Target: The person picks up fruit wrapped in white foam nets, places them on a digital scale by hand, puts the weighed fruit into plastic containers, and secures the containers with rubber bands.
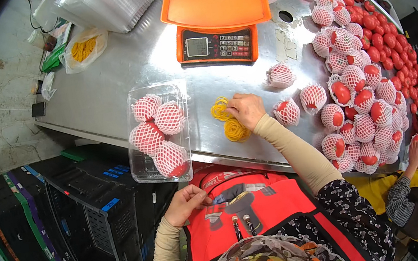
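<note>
My right hand (248, 109) rests over yellow rubber bands (236, 130) lying in small heaps on the steel table; its fingertips pinch at the bands of the upper heap. Beside the red apron, my left hand (188, 204) is held with thumb and fingers together; whether anything small is between them cannot be told. A clear plastic clamshell box (143, 173) at the table's front edge holds several tomatoes in white foam nets (171, 158). Right of my right hand, a netted tomato (287, 112) lies on the table.
An orange digital scale (217, 45) stands at the back. Clear plastic containers (111, 4) are stacked back left, near a bag of rubber bands (84, 48). Netted tomatoes and bare tomatoes (389, 41) cover the right side. Black crates (95, 202) stand left. Co-workers' hands (416, 151) are at right.
</note>
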Demonstrator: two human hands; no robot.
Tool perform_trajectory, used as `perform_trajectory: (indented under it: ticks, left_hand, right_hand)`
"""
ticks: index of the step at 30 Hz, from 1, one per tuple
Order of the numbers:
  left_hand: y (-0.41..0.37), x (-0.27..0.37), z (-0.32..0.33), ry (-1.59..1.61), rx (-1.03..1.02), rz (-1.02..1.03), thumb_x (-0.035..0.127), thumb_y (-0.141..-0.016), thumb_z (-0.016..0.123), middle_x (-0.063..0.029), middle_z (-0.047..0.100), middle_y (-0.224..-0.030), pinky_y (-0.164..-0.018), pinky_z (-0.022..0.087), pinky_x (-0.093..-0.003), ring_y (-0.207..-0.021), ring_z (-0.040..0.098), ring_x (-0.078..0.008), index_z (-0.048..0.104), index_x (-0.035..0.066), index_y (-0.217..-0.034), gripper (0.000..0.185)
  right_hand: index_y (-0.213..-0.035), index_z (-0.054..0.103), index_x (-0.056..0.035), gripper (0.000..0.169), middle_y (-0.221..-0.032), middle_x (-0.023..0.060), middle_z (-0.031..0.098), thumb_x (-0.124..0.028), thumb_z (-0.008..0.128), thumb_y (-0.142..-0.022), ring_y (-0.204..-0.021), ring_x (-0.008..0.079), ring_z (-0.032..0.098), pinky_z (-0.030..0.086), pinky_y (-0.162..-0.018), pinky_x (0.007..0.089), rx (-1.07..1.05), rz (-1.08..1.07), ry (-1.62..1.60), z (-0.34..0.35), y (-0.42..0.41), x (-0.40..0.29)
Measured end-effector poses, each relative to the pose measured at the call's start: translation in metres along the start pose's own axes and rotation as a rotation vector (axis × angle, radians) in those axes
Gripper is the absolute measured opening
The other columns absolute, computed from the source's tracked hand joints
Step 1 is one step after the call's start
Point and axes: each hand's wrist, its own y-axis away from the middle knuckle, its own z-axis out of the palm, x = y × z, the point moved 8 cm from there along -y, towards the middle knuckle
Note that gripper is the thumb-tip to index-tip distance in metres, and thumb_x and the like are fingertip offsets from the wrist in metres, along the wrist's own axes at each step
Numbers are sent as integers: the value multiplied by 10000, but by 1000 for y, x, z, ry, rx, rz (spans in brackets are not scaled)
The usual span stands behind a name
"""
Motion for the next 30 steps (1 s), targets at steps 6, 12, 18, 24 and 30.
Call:
perform_trajectory:
  ticks: [6,12,18,24,30]
  left_hand:
    - [-23,69,39,-48,71,322,119,-996,597,-105,702,-879,-750,540,-265,-815,672,-143,602,13,-994,106]
    - [-59,117,48,-165,105,459,105,-981,623,-98,679,-990,-795,557,-284,-869,677,-154,546,9,-1227,275]
    - [-111,151,69,-348,-81,459,71,-943,654,-80,641,-1021,-795,551,-261,-888,663,-134,506,7,-1321,411]
    - [-139,149,54,-483,-139,412,97,-936,676,-59,637,-1002,-784,535,-251,-902,643,-117,528,13,-1327,426]
    - [-145,156,62,-565,-243,437,201,-953,693,-53,681,-1051,-842,520,-271,-942,625,-118,625,1,-1226,345]
  right_hand:
    - [-822,691,-111,183,-830,81,676,-289,717,-851,-756,319,668,519,-668,443,-9,63,19,-19,18,9]
    - [-866,714,-108,189,-836,82,690,-297,712,-864,-765,321,673,521,-660,443,200,127,-75,-52,32,5]
    - [-872,723,-105,228,-809,94,710,-332,714,-856,-748,327,684,522,-647,452,51,243,17,-51,32,4]
    - [-838,705,-86,262,-788,132,695,-347,707,-866,-725,340,678,514,-626,460,179,309,11,-56,38,0]
    - [-840,659,-50,191,-754,134,678,-234,692,-877,-693,348,664,504,-616,446,162,256,-346,-65,25,-57]
